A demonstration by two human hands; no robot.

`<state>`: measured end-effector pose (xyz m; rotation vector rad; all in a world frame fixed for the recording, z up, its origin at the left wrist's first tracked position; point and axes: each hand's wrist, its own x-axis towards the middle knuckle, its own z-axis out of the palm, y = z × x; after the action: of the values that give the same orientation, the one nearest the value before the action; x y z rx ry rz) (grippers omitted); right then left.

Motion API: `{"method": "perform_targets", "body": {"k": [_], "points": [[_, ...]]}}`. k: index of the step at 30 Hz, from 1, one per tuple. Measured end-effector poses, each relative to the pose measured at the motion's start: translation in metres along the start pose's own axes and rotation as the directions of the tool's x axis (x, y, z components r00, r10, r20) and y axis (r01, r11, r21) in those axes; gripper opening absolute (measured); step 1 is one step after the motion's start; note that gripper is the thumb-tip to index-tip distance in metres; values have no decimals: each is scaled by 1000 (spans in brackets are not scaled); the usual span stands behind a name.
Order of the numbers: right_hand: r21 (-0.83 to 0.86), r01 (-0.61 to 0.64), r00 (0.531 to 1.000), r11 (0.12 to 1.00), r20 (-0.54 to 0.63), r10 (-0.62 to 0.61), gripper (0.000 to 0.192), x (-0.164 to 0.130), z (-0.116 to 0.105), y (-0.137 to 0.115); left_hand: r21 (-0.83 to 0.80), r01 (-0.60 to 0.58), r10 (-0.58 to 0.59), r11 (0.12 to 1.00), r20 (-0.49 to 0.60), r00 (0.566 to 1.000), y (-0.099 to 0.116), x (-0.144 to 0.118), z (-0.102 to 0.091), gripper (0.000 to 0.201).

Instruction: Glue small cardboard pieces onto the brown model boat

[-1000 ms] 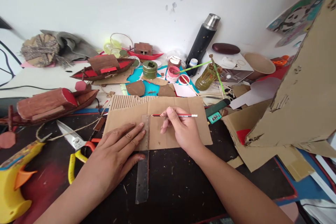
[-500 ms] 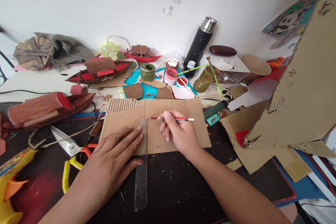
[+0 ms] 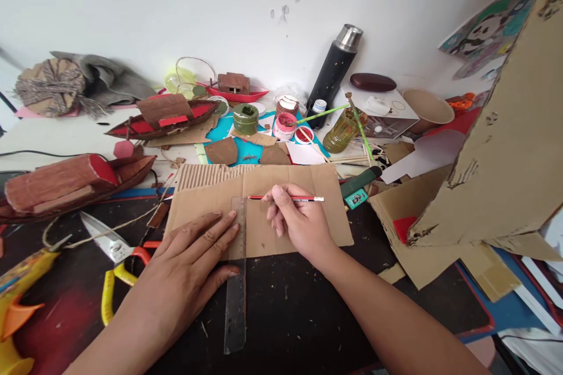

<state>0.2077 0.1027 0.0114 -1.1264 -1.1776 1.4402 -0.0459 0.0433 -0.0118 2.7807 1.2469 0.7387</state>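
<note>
I see cardboard (image 3: pixel 303 180) beneath the flat left hand (image 3: pixel 189 258), pinning a clear ruler (image 3: pixel 236 310), and the right hand (image 3: pixel 303 222), pinching a pencil (image 3: pixel 313 199); poses match a second ago.

The dark tabletop (image 3: pixel 285 316) is partly covered by a sheet of cardboard (image 3: pixel 316 220), with scissors (image 3: pixel 117 250) laid to its left. On the white surface (image 3: pixel 35 135) behind, a blue sheet (image 3: pixel 250 147) is spread, and a white box (image 3: pixel 398 116) is set to its right.

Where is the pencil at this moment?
In the head view, the pencil is in the right hand, over the cardboard, its tip just right of the ruler.
</note>
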Motion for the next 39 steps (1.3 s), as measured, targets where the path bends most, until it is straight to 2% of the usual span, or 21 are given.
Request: {"method": "perform_targets", "body": {"k": [39], "points": [[-42,-15,1000,999,-11,15,50,0,1,-1,-1,-4,4,1000,28,1000,-1,0,-2,75]]}}
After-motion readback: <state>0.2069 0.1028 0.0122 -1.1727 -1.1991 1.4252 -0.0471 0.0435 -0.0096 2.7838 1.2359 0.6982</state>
